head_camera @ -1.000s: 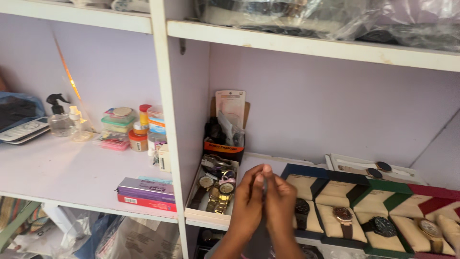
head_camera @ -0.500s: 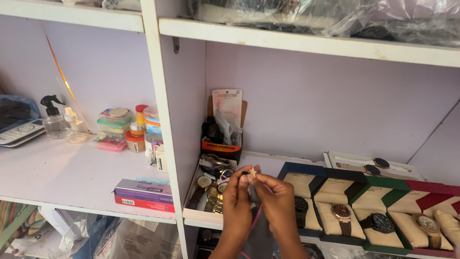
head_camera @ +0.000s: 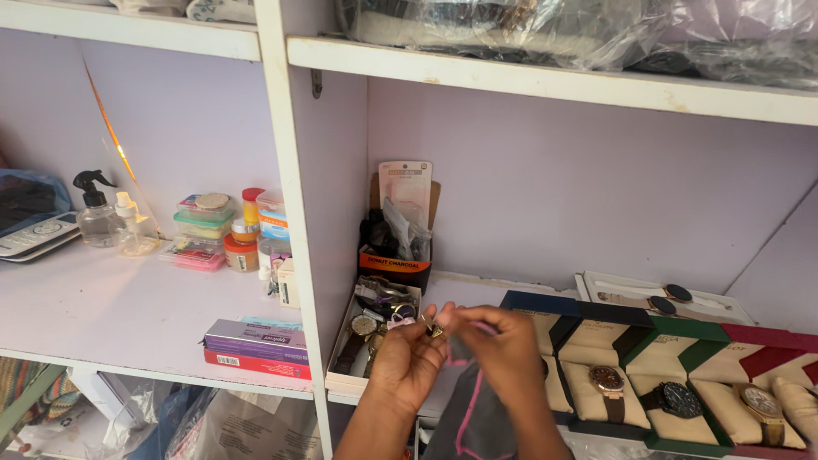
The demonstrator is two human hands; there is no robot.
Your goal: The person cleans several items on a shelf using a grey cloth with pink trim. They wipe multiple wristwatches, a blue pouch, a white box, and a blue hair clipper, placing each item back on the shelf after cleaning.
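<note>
Purple flat boxes [head_camera: 258, 339] beside left hand [head_camera: 407, 361]

Flat purple-and-red boxes [head_camera: 258, 343] on left shelf; perhaps a carded blister pack [head_camera: 406, 192] behind.

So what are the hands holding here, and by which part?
Both hands, left hand and right hand, pinch the top edge of a grey pouch with pink trim hanging below.

A person's left hand [head_camera: 407, 362] and right hand [head_camera: 504, 347] pinch a small gold piece [head_camera: 434, 330] above a grey, pink-edged pouch [head_camera: 471, 413]; boxed watches [head_camera: 607, 383] line the white shelf [head_camera: 128, 319]; a tray of loose watches [head_camera: 375, 328] sits just beside the hands.
</note>
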